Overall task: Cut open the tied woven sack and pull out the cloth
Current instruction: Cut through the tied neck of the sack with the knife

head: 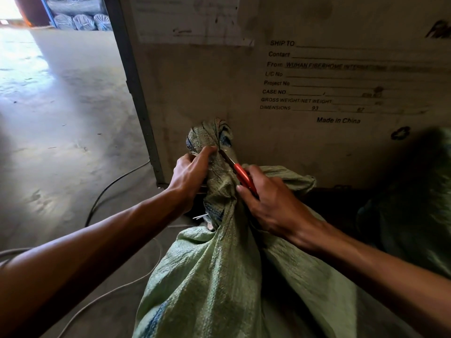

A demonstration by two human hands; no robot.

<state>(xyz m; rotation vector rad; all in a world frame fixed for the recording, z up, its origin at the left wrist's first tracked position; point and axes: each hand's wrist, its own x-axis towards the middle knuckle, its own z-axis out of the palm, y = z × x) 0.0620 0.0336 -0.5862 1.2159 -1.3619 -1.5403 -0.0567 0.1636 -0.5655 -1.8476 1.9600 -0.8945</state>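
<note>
A pale green woven sack (219, 276) stands in front of me, its neck twisted into a tied knot (207, 135) at the top. My left hand (192, 172) grips the neck just under the knot, thumb pressed on the weave. My right hand (271, 203) holds red-handled scissors (240, 173), their blade tips touching the neck right beside my left thumb. A small gap in the sack (210, 223) below my left wrist shows a bit of something inside; the cloth is otherwise hidden.
A large wooden shipping crate (305, 81) with printed labels stands directly behind the sack. Another green sack (415, 203) lies in shadow at right. Cables (102, 193) trail across the concrete floor (61, 106) at left. Wrapped bundles (83, 21) sit far back.
</note>
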